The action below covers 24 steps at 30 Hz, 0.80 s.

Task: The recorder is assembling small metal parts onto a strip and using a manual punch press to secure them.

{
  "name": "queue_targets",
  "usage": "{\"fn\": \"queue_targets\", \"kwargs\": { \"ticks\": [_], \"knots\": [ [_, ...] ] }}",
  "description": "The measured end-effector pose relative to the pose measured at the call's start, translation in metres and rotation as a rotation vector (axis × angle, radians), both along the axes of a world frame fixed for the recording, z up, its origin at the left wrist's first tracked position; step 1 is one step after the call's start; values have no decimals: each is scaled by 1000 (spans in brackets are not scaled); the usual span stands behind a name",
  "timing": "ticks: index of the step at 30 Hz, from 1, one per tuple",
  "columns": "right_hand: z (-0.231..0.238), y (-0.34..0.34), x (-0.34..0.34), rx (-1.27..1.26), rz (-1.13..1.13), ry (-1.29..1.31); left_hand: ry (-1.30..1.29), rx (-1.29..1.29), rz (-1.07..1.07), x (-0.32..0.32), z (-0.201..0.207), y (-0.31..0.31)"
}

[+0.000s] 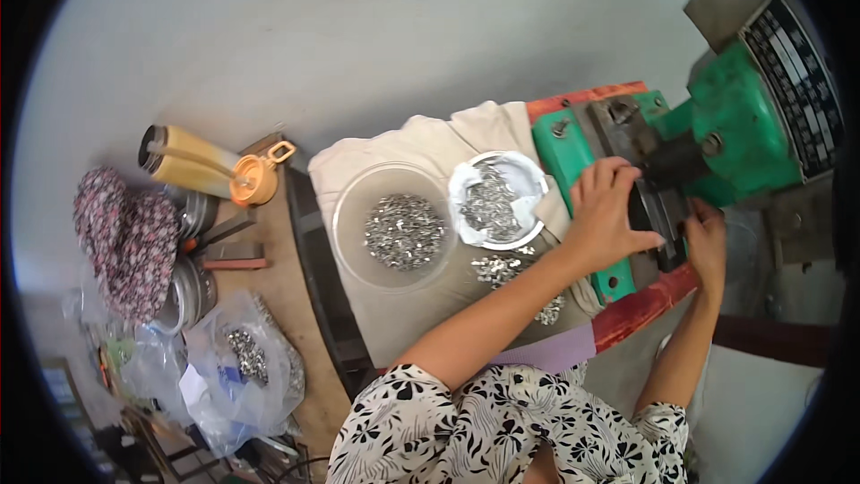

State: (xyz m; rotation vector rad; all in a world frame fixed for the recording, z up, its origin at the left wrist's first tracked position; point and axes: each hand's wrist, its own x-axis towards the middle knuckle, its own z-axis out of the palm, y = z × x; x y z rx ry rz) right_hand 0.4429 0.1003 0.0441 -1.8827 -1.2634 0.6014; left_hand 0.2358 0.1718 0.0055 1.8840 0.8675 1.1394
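On the bed of a green bench press (743, 116) lies a dark metal block (665, 220). My left hand (609, 215) spans its left side, fingers at the far end and thumb stretched toward the near end. Against the block's right side, my right hand (706, 237) has its fingers bent, the tips partly hidden. Just left of the press, a white bowl (542, 190) with a white lining holds small shiny metal pieces (491, 202). More loose pieces (502, 267) lie on the cloth below my left forearm.
A clear plastic tub (345, 215) with many small metal parts stands on a beige cloth (376, 318). On a wooden table at left are a yellow bottle (193, 161), a floral cloth (125, 242), metal tins and a plastic bag (242, 394). A wall rises behind.
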Motion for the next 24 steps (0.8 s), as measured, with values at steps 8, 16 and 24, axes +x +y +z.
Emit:
{"fn": "queue_targets", "kwargs": {
  "ticks": [8, 16, 24],
  "knots": [
    [-6, 4, 9, 29, 79, 266, -35, -83, -26, -2, 4, -2],
    [-8, -63, -40, 133, -98, -27, -80, -93, -20, -4, 2, -8],
    [-8, -60, -65, 54, 21, -573, -179, -98, -86, -37, 7, -45]
  ]
}}
